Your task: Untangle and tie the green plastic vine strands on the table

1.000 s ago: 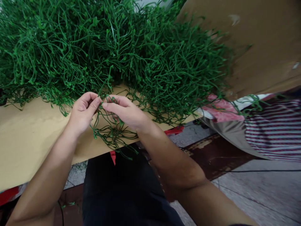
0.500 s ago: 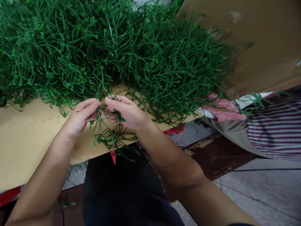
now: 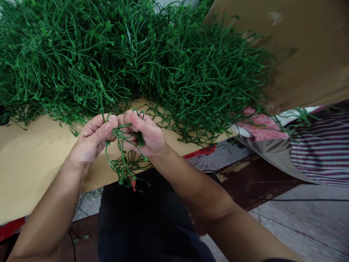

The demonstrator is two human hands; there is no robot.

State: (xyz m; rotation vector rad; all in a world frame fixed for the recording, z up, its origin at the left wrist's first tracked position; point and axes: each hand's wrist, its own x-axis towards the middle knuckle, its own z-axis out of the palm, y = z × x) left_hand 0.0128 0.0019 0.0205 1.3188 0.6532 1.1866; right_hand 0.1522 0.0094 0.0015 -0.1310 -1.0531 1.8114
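Thin green plastic stems (image 3: 123, 149) with small branching tips hang between my hands, trailing over the table's near edge. My left hand (image 3: 95, 136) is closed in a pinch on them, thumb against forefinger, with one stem rising above its fingers. Right beside it, my right hand (image 3: 147, 133) is closed too, and dark green stem ends poke out between its fingers. The fingertips of both hands meet or nearly meet. Just beyond them lies a large tangled heap of the same green stems (image 3: 81, 58).
The tan tabletop (image 3: 32, 156) runs beneath my forearms. A large brown cardboard sheet (image 3: 308, 54) stands at the upper right. Beside it are a pink cloth (image 3: 267, 127) and a person in striped clothing (image 3: 321, 149). Red material (image 3: 201, 151) shows along the table edge.
My left hand has turned slightly and come nearer to my right. The stems between my hands have shifted, and one now stands up above my left fingers.
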